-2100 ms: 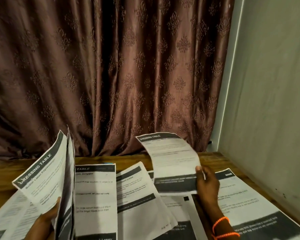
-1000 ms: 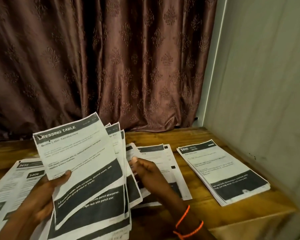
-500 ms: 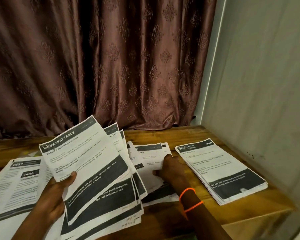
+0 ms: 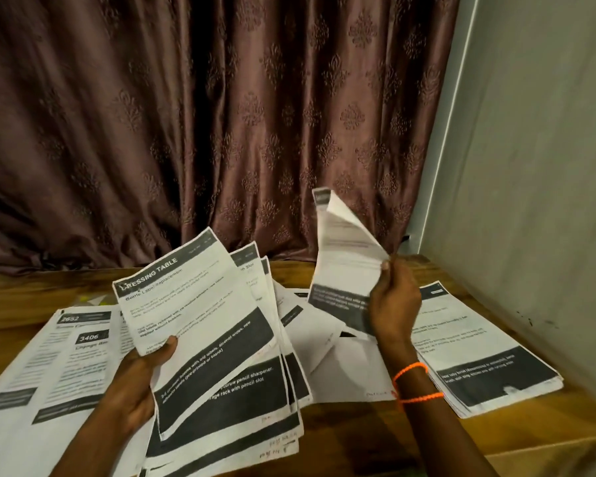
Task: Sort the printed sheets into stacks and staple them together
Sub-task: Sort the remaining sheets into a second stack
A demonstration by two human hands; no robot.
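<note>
Left hand (image 4: 136,383) grips a fanned bundle (image 4: 217,356), thumb on the top page; heading reads "DRESSING TABLE". Right hand (image 4: 394,301) pinches one curling sheet (image 4: 344,266) raised above the table (image 4: 358,438). Right stack (image 4: 489,366) lies flat near the wall (image 4: 530,184). Left sheets (image 4: 59,359) show "2652" and "3406". Loose pages (image 4: 327,356) lie between the hands. Orange bands (image 4: 412,382) circle the right wrist. Curtain (image 4: 203,115) hangs behind.

Printed sheets, some raised, some lying flat

A fanned bundle (image 4: 217,342) raised at 7 o'clock, one curled sheet (image 4: 344,266) upright at 1, neat stack (image 4: 479,352) flat at 4.
</note>
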